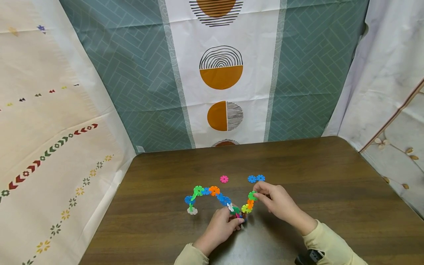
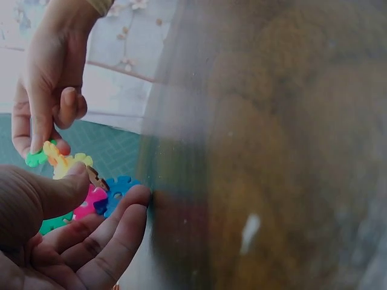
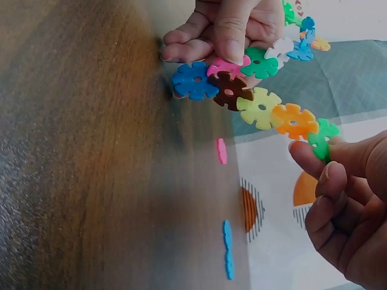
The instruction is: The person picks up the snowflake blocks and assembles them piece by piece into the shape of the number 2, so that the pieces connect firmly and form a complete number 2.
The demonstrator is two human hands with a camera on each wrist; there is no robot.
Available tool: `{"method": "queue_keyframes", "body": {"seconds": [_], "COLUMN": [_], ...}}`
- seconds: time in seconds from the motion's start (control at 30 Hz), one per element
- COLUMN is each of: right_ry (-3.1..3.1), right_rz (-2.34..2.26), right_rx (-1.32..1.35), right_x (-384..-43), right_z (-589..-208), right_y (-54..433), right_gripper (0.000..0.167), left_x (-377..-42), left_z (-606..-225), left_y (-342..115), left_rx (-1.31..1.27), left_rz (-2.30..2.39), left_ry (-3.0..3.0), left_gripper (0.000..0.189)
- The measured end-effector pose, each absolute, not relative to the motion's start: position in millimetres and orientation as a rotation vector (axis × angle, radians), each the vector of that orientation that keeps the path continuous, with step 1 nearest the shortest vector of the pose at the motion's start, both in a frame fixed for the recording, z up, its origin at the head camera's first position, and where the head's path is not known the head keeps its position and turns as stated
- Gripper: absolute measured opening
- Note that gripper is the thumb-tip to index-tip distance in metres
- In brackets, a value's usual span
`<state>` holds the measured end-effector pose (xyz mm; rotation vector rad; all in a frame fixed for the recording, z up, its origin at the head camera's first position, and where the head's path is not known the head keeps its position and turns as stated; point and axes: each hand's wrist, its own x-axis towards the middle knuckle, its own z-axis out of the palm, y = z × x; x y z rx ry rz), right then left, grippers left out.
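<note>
A chain of interlocked plastic snowflake discs spans the space between the hands and curves away to the left. My left hand (image 1: 221, 225) pinches its low bend, the thumb on a pink disc (image 3: 228, 67) beside a blue disc (image 3: 195, 81). The right-hand end rises through a brown disc (image 3: 230, 92), a yellow disc (image 3: 259, 109) and an orange disc (image 3: 294, 121). At its tip is a light green disc (image 3: 324, 139), pinched between thumb and index finger of my right hand (image 1: 281, 204). Toward the left, the chain arches up to an orange disc (image 1: 214, 190) and ends in a white disc (image 1: 192, 211).
On the brown wooden table (image 1: 159, 235), a loose pink disc (image 1: 224, 179) lies beyond the chain. Two joined blue discs (image 1: 256, 178) lie just past the right hand. A patterned curtain (image 1: 298, 92) hangs behind the table's far edge.
</note>
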<state>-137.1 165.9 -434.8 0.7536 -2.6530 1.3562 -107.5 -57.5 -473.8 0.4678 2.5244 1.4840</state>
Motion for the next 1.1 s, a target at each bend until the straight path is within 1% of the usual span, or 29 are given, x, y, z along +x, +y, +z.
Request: {"method": "queue_keyframes", "body": {"seconds": [0.1,0.27,0.47,0.63,0.93,1.0,1.1], "right_ry": [-2.634,-2.58,-2.598,-2.67,-2.677,-2.655,-2.648], "right_rz": [1.345,1.297,1.197,1.161,1.25,1.296,1.304], "right_rx": [0.768,0.793,0.851,0.789,0.701,0.677,0.652], "right_x": [-136.7,-136.0,-134.2,-133.2,-133.7,-135.0,-136.4], "right_z": [-437.2,-444.1,-446.1,-437.9,-438.3,-438.9,-438.7], "right_y": [164.6,159.5,156.1,158.2,160.7,161.2,162.1], "right_gripper": [0.007,0.014,0.011,0.013,0.007,0.01,0.02], "left_x": [-109.0,-110.3,-110.3,-112.9,-114.0,-114.4,-114.7], "left_z": [-475.2,-478.6,-476.8,-471.5,-472.7,-473.0,-473.3], "left_y": [-57.5,-55.4,-50.2,-50.8,-54.2,-54.6,-55.1], "left_rx": [0.484,0.475,0.471,0.489,0.454,0.459,0.468], "left_rz": [1.494,1.515,1.478,1.411,1.411,1.412,1.433], "left_ry": [2.541,2.569,2.609,2.668,2.632,2.624,2.59], "left_gripper": [0.007,0.006,0.009,0.011,0.015,0.015,0.014]}}
